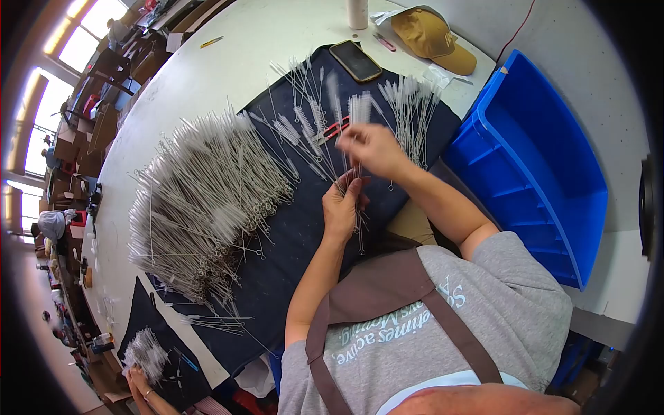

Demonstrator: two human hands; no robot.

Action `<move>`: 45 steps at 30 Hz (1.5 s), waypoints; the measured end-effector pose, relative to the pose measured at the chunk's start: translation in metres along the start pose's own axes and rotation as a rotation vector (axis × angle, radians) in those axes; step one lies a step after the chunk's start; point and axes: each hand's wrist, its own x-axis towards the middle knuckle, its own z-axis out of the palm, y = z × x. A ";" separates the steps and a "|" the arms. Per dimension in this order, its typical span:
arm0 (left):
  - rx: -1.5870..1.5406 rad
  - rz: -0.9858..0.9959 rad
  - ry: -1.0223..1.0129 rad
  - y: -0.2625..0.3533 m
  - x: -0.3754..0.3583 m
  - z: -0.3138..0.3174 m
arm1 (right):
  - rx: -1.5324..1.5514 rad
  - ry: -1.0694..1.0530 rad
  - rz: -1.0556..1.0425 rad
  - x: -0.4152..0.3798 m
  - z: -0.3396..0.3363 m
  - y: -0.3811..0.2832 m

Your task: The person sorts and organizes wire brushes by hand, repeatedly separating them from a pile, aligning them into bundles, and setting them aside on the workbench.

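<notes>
Nearest to us: grey T-shirt (512,304) with white lettering, brown apron straps (387,290) crossing over it. Our two forearms run out from it over a dark cloth (304,235) spread on a white table (228,48).

Left hand (342,207): fingers closed around a small bundle of wire brushes (357,166), gripping the bare wire stems; the looped ends hang below the fist, the white bristle tips stand up above it. Right hand (373,146): just above the left, fingers pinched on the upper part of the same bundle, near the bristles. It is motion-blurred, so we cannot tell how many stems it has between the fingertips.

Behind the right hand, a red-handled tool (335,128) lies on the cloth, partly hidden. Loose brushes (304,111) are fanned out on the cloth beyond the hands, with another fan (411,104) toward the cloth's far corner. Beside our left arm, a large heap of the same brushes (200,200) covers that side of the cloth and spills onto the table.

Further out: a smartphone (355,61) at the cloth's far edge, a mustard-yellow cap (432,38) on the table past it, a white cylinder (357,12) near the cap. A blue plastic bin (532,166) stands beside our right arm, off the table's edge.

At the lower corner, another person's hands (142,387) hold a smaller tuft of brushes (145,354) over a second dark cloth (159,332).
</notes>
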 end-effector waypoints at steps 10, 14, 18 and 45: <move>0.168 0.097 0.041 -0.003 -0.005 -0.002 | -0.417 0.049 -0.418 -0.011 0.014 -0.036; 0.272 0.094 0.083 -0.002 -0.008 -0.005 | -0.573 -0.026 -0.320 -0.010 0.033 -0.019; 0.306 0.149 0.087 0.003 -0.012 -0.006 | -0.176 0.179 -0.419 0.001 0.018 -0.030; 0.405 0.279 0.189 0.039 -0.061 -0.041 | 0.778 -0.486 0.352 -0.122 -0.002 0.011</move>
